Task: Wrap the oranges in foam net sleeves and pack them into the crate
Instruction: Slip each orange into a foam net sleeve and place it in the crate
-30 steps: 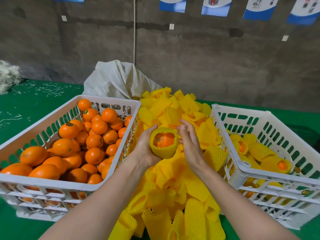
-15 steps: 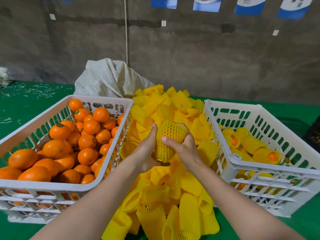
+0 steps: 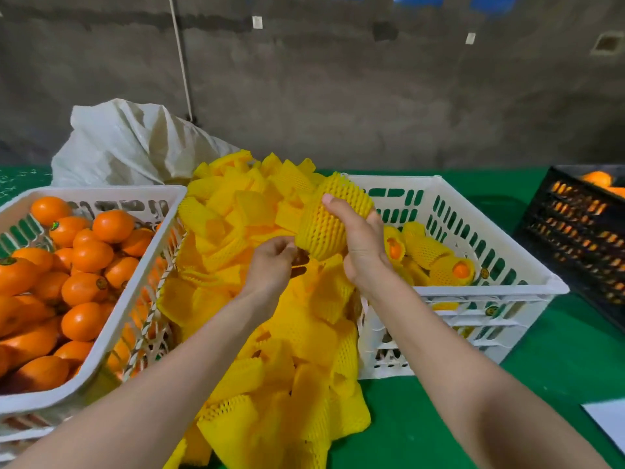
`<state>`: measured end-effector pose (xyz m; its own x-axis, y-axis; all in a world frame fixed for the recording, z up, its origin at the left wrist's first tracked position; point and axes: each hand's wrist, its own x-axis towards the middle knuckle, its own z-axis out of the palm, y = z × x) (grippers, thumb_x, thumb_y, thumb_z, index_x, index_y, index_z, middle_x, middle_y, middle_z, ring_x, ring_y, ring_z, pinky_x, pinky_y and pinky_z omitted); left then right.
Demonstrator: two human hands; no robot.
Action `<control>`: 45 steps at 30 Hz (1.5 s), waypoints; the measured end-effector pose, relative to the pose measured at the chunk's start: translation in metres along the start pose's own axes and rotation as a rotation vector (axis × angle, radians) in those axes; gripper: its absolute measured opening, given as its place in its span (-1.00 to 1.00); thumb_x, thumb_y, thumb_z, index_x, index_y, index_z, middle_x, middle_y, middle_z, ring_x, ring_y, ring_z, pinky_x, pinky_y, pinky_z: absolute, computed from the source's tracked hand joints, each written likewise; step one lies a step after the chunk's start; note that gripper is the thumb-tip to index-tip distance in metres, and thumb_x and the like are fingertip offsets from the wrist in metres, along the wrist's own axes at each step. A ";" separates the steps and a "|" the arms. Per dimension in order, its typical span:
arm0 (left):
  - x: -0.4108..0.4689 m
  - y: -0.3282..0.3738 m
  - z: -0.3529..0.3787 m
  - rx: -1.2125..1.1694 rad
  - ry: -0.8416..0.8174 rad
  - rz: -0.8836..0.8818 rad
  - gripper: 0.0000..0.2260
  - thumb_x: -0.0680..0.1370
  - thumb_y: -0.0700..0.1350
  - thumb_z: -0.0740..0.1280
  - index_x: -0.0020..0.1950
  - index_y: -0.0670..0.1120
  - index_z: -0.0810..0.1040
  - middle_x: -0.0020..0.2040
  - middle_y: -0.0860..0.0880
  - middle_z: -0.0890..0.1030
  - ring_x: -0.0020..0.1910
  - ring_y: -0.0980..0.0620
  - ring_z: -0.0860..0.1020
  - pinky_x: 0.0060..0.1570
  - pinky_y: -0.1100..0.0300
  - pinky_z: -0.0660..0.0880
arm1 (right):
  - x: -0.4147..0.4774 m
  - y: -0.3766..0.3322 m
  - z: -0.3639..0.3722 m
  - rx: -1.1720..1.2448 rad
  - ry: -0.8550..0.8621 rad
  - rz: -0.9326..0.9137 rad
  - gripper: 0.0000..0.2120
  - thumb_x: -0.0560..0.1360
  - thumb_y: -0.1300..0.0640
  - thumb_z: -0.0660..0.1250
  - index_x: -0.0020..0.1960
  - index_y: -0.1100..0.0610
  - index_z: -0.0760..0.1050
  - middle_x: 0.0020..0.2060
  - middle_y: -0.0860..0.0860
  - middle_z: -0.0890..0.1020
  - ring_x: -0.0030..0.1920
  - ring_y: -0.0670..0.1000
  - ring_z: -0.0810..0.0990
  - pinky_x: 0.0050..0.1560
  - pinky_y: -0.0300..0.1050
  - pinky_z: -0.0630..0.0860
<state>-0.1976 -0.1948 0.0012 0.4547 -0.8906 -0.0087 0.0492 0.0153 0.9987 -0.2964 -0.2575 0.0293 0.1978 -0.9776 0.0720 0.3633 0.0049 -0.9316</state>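
Observation:
My right hand point(image 3: 360, 242) grips a wrapped orange point(image 3: 329, 214) in a yellow foam net sleeve, held above the sleeve pile beside the left rim of the right white crate point(image 3: 490, 289). My left hand point(image 3: 272, 265) pinches the sleeve's lower end. The fruit inside is fully covered. Several wrapped oranges point(image 3: 436, 258) lie in the right crate. The left white crate point(image 3: 101, 350) holds many bare oranges point(image 3: 84, 262). A heap of empty yellow sleeves point(image 3: 270, 350) lies between the crates.
A white sack point(image 3: 135, 143) sits behind the pile. A black crate point(image 3: 581, 231) with oranges stands at the far right. White paper point(image 3: 608, 421) lies at the right edge of the green table point(image 3: 558, 367). A grey wall rises behind.
The sleeve has been pulled fully over the orange. Both hands carried it up and to the right, toward the right crate. The view has also turned right.

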 end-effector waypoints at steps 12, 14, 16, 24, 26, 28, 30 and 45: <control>0.023 -0.018 0.096 0.914 -0.307 0.624 -0.89 0.52 -0.29 0.31 -0.08 -0.29 0.62 -0.04 -0.24 0.60 0.02 -0.15 0.52 0.00 0.26 0.31 | 0.118 -0.027 -0.149 -1.115 0.194 -0.039 -0.35 0.28 0.06 0.50 0.30 0.05 0.31 0.01 -0.01 0.50 0.03 0.04 0.48 -0.07 -0.13 0.38; 0.023 -0.021 0.095 0.939 -0.297 0.633 -0.88 0.54 -0.29 0.29 -0.12 -0.30 0.61 -0.06 -0.24 0.58 -0.01 -0.16 0.50 0.02 0.19 0.34 | 0.131 -0.012 -0.169 -1.439 0.062 0.179 -0.22 0.28 0.05 0.50 0.38 0.12 0.19 0.16 0.10 0.47 0.15 0.14 0.46 -0.03 -0.05 0.42; 0.025 -0.023 0.096 0.983 -0.288 0.641 -0.86 0.56 -0.26 0.27 -0.10 -0.28 0.60 -0.04 -0.22 0.57 0.01 -0.14 0.49 0.05 0.18 0.33 | 0.140 0.004 -0.178 -1.582 -0.023 0.323 -0.16 0.31 -0.01 0.51 0.41 0.19 0.14 0.28 0.18 0.42 0.24 0.19 0.44 0.08 0.04 0.46; 0.028 -0.029 0.096 0.996 -0.259 0.625 -0.83 0.59 -0.21 0.23 -0.04 -0.25 0.59 0.02 -0.19 0.56 0.07 -0.11 0.47 0.08 0.18 0.31 | 0.146 0.018 -0.161 -1.646 -0.004 0.030 -0.32 0.46 -0.09 0.35 0.43 0.19 0.19 0.33 0.23 0.37 0.31 0.25 0.37 0.25 0.11 0.41; 0.025 -0.031 0.095 0.981 -0.279 0.619 -0.81 0.60 -0.21 0.21 -0.03 -0.28 0.57 0.02 -0.22 0.56 0.07 -0.15 0.47 0.10 0.14 0.32 | 0.135 0.013 -0.146 -1.530 0.013 -0.244 -0.48 0.50 -0.02 0.31 0.37 0.16 0.30 0.29 0.20 0.42 0.28 0.21 0.40 0.23 0.08 0.40; 0.021 -0.032 0.089 0.930 -0.310 0.606 -0.82 0.60 -0.20 0.23 0.03 -0.28 0.57 0.09 -0.22 0.56 0.14 -0.14 0.47 0.12 0.11 0.37 | 0.117 0.006 -0.121 -1.371 -0.024 -0.474 -0.63 0.53 0.04 0.27 0.29 0.17 0.41 0.23 0.14 0.50 0.23 0.14 0.46 0.20 0.00 0.39; 0.017 -0.030 0.074 0.850 -0.305 0.563 -0.82 0.58 -0.19 0.29 0.11 -0.23 0.57 0.18 -0.16 0.56 0.20 -0.05 0.47 0.13 0.18 0.40 | 0.092 0.003 -0.092 -1.217 -0.097 -0.629 -0.73 0.54 0.09 0.27 0.18 0.21 0.50 0.10 0.12 0.58 0.12 0.10 0.53 0.12 -0.03 0.42; -0.008 -0.007 -0.131 0.533 0.129 0.169 -0.90 0.59 -0.18 0.28 0.08 -0.06 0.53 0.09 -0.16 0.61 -0.07 -0.02 0.62 0.06 -0.08 0.55 | 0.020 0.075 -0.021 -2.164 -0.810 -0.272 -0.43 0.47 0.14 0.32 0.40 0.17 0.17 0.33 0.21 0.32 0.31 0.25 0.33 0.17 0.14 0.37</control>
<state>-0.0848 -0.1282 -0.0120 0.5235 -0.8327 0.1804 -0.4737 -0.1085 0.8740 -0.2845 -0.2809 -0.0465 0.7177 -0.6612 -0.2185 -0.6039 -0.7472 0.2776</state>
